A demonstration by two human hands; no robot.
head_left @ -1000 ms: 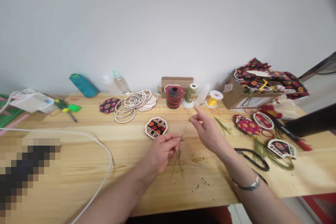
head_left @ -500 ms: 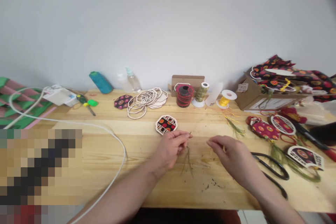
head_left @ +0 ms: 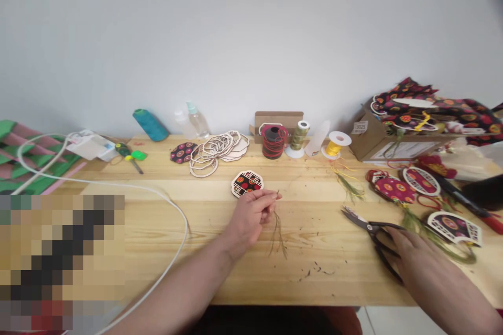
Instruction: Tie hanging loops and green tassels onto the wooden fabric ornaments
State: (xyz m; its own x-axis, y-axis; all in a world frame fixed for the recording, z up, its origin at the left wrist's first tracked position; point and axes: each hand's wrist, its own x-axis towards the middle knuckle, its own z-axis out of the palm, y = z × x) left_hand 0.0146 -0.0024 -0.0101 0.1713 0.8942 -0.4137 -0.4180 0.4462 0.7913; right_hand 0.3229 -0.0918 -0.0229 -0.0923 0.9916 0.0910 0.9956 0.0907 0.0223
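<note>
In the middle of the table, my left hand [head_left: 251, 214] is closed in a pinch on a small bunch of green threads [head_left: 278, 235], whose loose ends hang below the fingers. Just behind this hand lies an eight-sided wooden-framed ornament [head_left: 247, 183] with dark patterned fabric. At the right, my right hand [head_left: 422, 259] is on the black handles of a pair of scissors [head_left: 369, 226], its fingers over the upper loop. The blades point left and back, and the hand hides the handle ends.
Thread spools, including red cord [head_left: 274, 142] and yellow cord [head_left: 335, 147], stand along the wall. Wooden frames [head_left: 218, 149] lie left of them. Finished ornaments [head_left: 395, 188] and a fabric-filled cardboard box [head_left: 396, 141] are at right. A white cable [head_left: 184, 214] curves across the left.
My right hand has moved right, from beside the threads onto the scissors' handles, and the handles have spread apart. My left hand keeps its pinch on the green threads.
</note>
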